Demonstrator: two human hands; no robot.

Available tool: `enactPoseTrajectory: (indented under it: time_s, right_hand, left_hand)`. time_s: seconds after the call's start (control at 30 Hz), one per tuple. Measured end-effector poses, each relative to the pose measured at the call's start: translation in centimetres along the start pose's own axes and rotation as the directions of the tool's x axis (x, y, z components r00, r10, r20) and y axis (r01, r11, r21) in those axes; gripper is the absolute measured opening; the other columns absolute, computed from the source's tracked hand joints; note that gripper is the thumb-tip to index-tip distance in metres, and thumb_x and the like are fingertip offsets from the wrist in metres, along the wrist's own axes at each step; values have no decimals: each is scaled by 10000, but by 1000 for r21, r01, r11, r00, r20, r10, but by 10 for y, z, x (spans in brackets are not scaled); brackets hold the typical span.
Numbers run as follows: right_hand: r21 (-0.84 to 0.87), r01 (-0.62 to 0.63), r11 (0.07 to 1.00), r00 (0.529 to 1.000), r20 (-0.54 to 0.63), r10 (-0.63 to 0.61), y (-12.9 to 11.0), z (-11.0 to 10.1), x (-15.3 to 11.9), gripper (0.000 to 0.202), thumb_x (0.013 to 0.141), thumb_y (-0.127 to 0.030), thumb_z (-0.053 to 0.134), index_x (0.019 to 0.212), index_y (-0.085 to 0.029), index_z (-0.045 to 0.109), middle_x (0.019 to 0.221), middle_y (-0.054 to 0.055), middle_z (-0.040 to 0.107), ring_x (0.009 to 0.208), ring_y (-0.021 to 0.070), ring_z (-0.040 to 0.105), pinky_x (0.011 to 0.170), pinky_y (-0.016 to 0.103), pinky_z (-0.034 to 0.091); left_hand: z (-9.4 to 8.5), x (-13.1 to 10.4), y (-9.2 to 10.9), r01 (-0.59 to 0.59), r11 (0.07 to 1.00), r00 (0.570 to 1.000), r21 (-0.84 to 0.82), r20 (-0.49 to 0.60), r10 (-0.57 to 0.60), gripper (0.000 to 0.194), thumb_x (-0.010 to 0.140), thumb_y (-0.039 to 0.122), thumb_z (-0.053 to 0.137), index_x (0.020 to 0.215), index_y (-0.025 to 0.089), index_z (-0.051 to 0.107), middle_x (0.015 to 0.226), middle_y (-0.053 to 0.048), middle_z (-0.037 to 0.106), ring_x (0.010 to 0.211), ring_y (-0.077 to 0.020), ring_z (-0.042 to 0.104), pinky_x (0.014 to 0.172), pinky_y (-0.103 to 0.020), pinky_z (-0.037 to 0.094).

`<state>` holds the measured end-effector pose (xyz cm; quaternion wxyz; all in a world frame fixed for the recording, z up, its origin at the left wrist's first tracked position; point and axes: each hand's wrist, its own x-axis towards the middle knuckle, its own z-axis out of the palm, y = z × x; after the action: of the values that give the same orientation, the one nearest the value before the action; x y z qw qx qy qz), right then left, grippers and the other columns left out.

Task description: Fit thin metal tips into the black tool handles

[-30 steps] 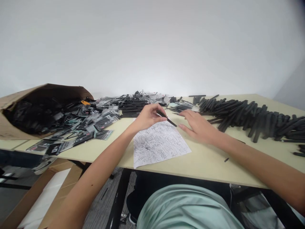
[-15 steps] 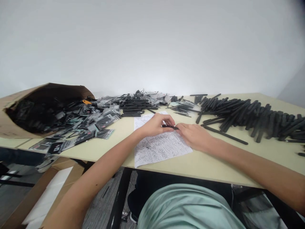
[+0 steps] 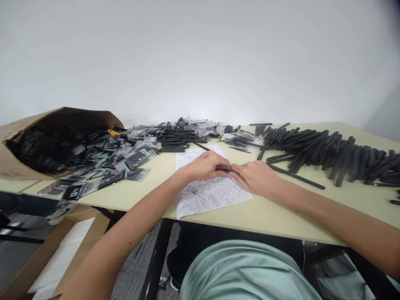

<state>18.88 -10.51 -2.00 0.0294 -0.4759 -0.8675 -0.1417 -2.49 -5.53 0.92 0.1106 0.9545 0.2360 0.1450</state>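
My left hand (image 3: 204, 166) and my right hand (image 3: 258, 177) meet over a scribbled sheet of white paper (image 3: 209, 198). Between their fingertips lies a slim black pen (image 3: 222, 169), pinched by both and mostly covered. The fingers of my left hand curl over its left part, while thumb and fingers of my right hand close on its right end. Dense dark scribbles cover the paper. Just beyond, thin refill-like sticks (image 3: 240, 139) lie in a loose bunch. A long black pen (image 3: 296, 176) rests to the right of my right hand.
A long heap of black pens (image 3: 331, 154) fills the table's right side. At left, a cardboard box (image 3: 15, 168) on its side spills plastic-packed items (image 3: 137, 156). Several black pens (image 3: 175, 141) are stacked behind the paper. Another open carton (image 3: 78, 246) stands below the table edge.
The fingers of my left hand have lowered and closed further over the pen, so less of it shows. My right hand has shifted slightly, staying against the pen's end.
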Motion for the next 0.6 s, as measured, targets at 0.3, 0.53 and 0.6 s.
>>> enactPoseTrajectory:
  time_s: [0.3, 0.53, 0.6]
  right_hand:
    - [-17, -37, 999, 999, 2, 37, -1, -7, -1, 483, 1071, -451, 260, 1100, -179, 658, 802, 109, 731, 680, 240, 669, 575, 300, 253]
    - [62, -58, 996, 997, -40, 60, 3, -2, -2, 477, 1065, -464, 286, 1069, -194, 679, 782, 86, 723, 666, 230, 658, 562, 311, 226]
    - [70, -65, 995, 997, -43, 68, 5, 0, -1, 473, 1064, -468, 292, 1075, -198, 680, 781, 80, 724, 665, 225, 658, 561, 307, 215]
  left_hand:
    - [4, -1, -3, -114, 987, 990, 113, -72, 122, 242, 978, 354, 608, 1093, 210, 766, 938, -63, 762, 840, -176, 688, 731, -271, 450]
    - [6, -2, -2, -123, 965, 987, 232, -76, 144, 284, 1019, 343, 527, 1112, 205, 757, 942, -72, 754, 848, -178, 692, 723, -268, 446]
    - [8, -2, -3, -122, 962, 986, 245, -77, 145, 280, 1020, 314, 517, 1132, 197, 745, 975, -77, 757, 884, -186, 698, 742, -269, 454]
